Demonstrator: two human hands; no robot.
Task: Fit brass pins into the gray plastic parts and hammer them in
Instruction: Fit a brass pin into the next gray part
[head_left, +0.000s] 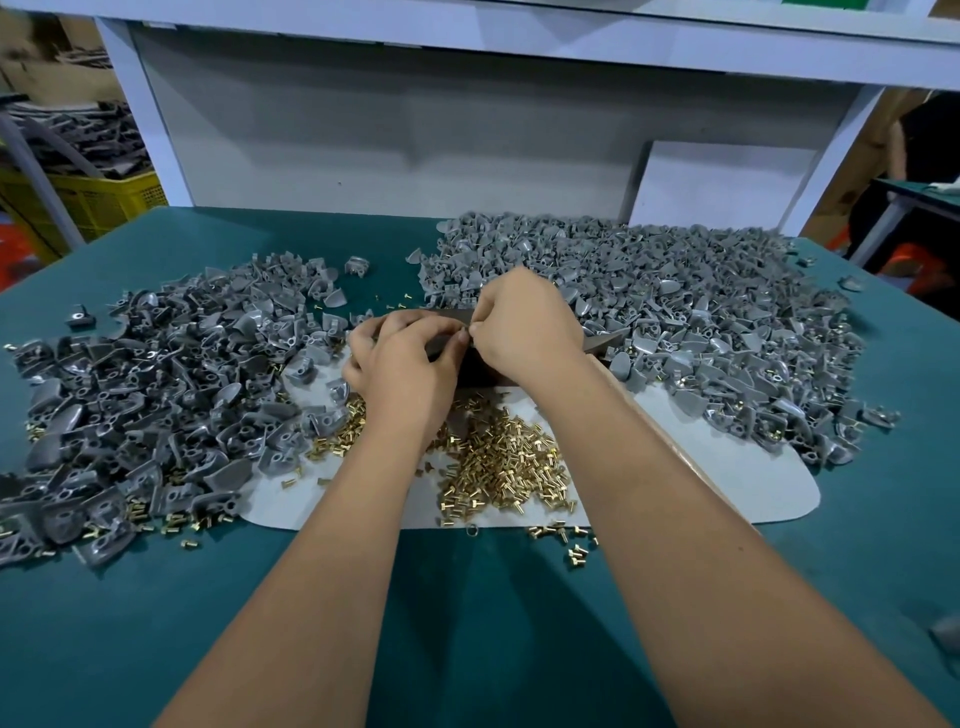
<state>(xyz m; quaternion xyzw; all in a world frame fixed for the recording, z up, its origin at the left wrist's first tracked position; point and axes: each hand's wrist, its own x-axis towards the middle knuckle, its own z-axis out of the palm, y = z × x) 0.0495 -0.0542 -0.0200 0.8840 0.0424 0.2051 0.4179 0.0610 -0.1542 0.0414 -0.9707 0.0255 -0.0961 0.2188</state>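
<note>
My left hand (402, 358) and my right hand (524, 322) meet over a dark block (483, 369) at the middle of the table. The left hand's fingers curl round a gray plastic part, mostly hidden. My right hand's fingertips pinch a small brass pin right at that part. A heap of loose brass pins (498, 462) lies on a white sheet (753, 478) just below my hands. One big pile of gray plastic parts (145, 405) spreads to the left, and another pile (691, 312) to the right.
The green table (493, 597) has scattered pins near the sheet's front edge. A white shelf frame (156, 130) and a gray back panel stand behind. A yellow crate (93, 202) of parts sits far left. A white board (722, 182) leans at the back right.
</note>
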